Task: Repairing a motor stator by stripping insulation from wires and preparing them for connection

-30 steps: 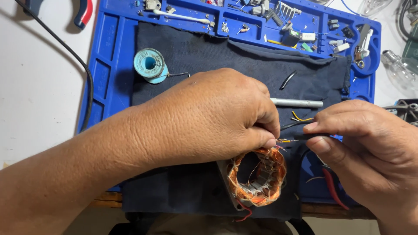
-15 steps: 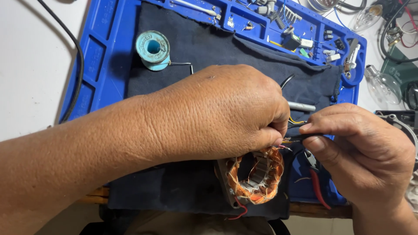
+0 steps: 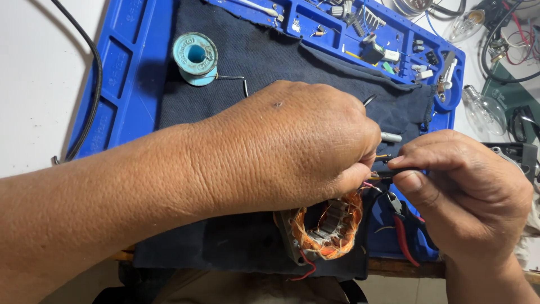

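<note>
A motor stator (image 3: 326, 228) with orange copper windings lies on a dark cloth (image 3: 270, 62) near the table's front edge. My left hand (image 3: 292, 143) covers its upper part and pinches thin wire leads (image 3: 378, 179) at its fingertips. Facing it from the right, my right hand (image 3: 461, 191) pinches the same leads between thumb and forefinger, just right of the stator. A red wire (image 3: 304, 270) trails from under the stator. What lies beneath my left palm is hidden.
A blue work mat (image 3: 124, 79) carries the cloth, a teal solder spool (image 3: 196, 56), and small parts in its top tray (image 3: 388, 45). Red-handled cutters (image 3: 405, 236) lie under my right hand. A glass bulb (image 3: 484, 110) and a black cable (image 3: 93, 95) flank the mat.
The view has shifted and moved closer. Both hands stay pinched on the leads above the stator, hardly moving relative to it.
</note>
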